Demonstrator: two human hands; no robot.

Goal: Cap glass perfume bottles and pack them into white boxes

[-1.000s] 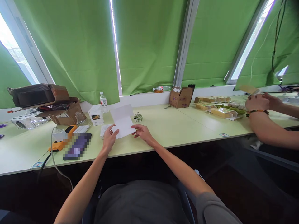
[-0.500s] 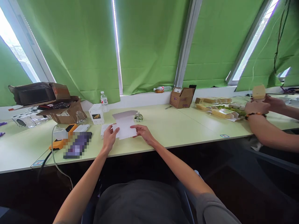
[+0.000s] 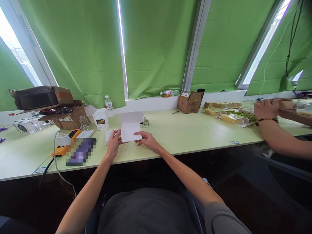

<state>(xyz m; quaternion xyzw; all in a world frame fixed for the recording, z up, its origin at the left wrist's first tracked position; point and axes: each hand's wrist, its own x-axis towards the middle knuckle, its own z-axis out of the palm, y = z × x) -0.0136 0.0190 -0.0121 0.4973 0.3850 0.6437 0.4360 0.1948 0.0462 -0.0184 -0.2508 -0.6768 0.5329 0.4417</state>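
We have a white sheet (image 3: 131, 130) up over the near edge of the table surface (image 3: 170, 136), creased across, upper part tilted up. Left hand (image 3: 113, 143): thumb and fingers clamped on the sheet's left edge. Right hand (image 3: 149, 141): index finger over the sheet's face at its lower right corner, other fingers below, so we log the corner as gripped; thumb position we can't tell.

Right behind the sheet, toward the far edge, we see a small greenish glass piece (image 3: 146, 123), partly covered. A flat white item (image 3: 107, 136) lies behind the left hand, mostly hidden.

To the left: white box (image 3: 100, 120) with a picture on it, water bottle (image 3: 108, 105) upright beside it near the far edge. Dark phone (image 3: 81, 152), pixelated, near the near edge; orange device (image 3: 59, 151) just beyond its left side. Brown boxes (image 3: 64, 120) stacked toward the far left corner.

At the far edge, right of center, we get a brown carton (image 3: 189, 103). Yellow packages (image 3: 232, 119) farther right, by a co-worker's hands (image 3: 266, 110), blurred; finger state there we can't tell.
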